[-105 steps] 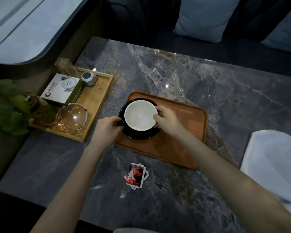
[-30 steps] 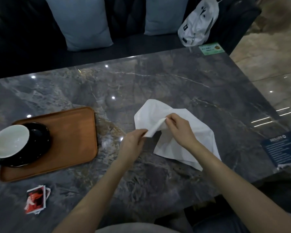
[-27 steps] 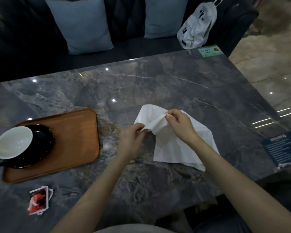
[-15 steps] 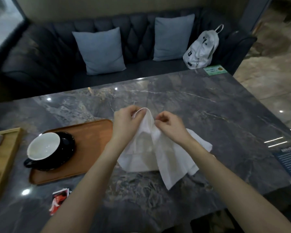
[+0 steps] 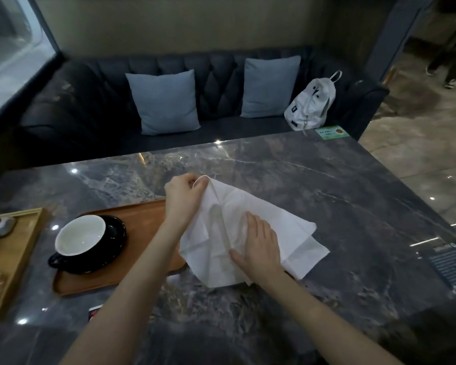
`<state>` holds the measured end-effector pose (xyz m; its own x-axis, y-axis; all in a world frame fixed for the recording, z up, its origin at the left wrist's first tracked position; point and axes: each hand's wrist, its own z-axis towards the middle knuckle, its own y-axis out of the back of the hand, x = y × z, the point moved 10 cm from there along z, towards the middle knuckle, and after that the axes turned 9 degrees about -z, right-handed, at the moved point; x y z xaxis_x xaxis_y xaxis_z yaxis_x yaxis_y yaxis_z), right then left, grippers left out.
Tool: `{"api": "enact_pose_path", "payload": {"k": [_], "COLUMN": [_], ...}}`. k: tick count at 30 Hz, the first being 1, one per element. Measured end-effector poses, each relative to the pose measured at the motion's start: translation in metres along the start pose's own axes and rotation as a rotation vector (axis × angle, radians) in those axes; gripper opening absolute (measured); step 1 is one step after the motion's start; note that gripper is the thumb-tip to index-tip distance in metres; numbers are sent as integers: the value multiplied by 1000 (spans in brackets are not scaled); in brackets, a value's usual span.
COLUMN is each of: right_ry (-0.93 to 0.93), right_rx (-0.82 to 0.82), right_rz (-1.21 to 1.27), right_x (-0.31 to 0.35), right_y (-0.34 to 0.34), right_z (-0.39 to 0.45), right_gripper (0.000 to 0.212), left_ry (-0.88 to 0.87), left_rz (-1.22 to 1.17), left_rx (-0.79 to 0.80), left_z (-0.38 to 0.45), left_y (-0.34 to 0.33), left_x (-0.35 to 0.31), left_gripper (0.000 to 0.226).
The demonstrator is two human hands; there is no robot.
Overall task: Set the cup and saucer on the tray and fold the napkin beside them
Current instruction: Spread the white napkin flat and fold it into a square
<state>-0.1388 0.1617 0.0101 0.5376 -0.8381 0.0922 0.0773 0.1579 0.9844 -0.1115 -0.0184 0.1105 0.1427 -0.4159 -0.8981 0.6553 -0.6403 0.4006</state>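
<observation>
A black cup with a white inside (image 5: 80, 237) stands on its black saucer (image 5: 115, 237) at the left end of the brown wooden tray (image 5: 142, 219). The white napkin (image 5: 271, 222) lies crumpled just right of the tray, its left edge lapping over the tray's right end. My left hand (image 5: 185, 197) pinches the napkin's far corner and holds it up. My right hand (image 5: 258, 246) rests flat on the cloth, fingers spread, pressing it onto the grey marble table (image 5: 340, 206).
A second, lighter wooden tray (image 5: 16, 248) with small items sits at the table's left edge. A red card packet (image 5: 94, 313) lies near the front edge. Behind the table is a dark sofa with two blue cushions (image 5: 166, 101) and a white backpack (image 5: 312, 102).
The napkin has been carried left, up against the tray. My right hand let go of the corner and now lies flat on the cloth; my left hand still holds the corner up.
</observation>
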Motion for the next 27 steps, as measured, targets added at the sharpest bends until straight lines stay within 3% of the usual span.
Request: {"api": "enact_pose_path", "payload": {"k": [5,9,12,15,20,25,27], "right_ry": [53,59,26,-37,-220,-139,-67], "right_rx": [32,87,47,-38,-100,-13,93], "right_rz": [-25,3,-29,99,570,703,715], "right_x": [0,11,16,1,-42,-51,-51], "right_y": [-12,-24,-17,-4,27,62,75], "right_z": [0,-4,-1,11,23,42,47], "right_gripper": [46,52,23,9,16,37,39], "left_ry": [26,29,25,27,32,4,-20], "left_rz": [-25,-30,-36,-46,-30,25,41], "left_rx": [-14,-4,1,-11,-6,153,230], "left_z": [0,-3,-4,-5,-3,-8,-11], "left_y": [9,10,10,17,23,12,11], "left_x": [15,18,17,18,26,32,29], "left_gripper": [31,28,27,24,29,28,26]}}
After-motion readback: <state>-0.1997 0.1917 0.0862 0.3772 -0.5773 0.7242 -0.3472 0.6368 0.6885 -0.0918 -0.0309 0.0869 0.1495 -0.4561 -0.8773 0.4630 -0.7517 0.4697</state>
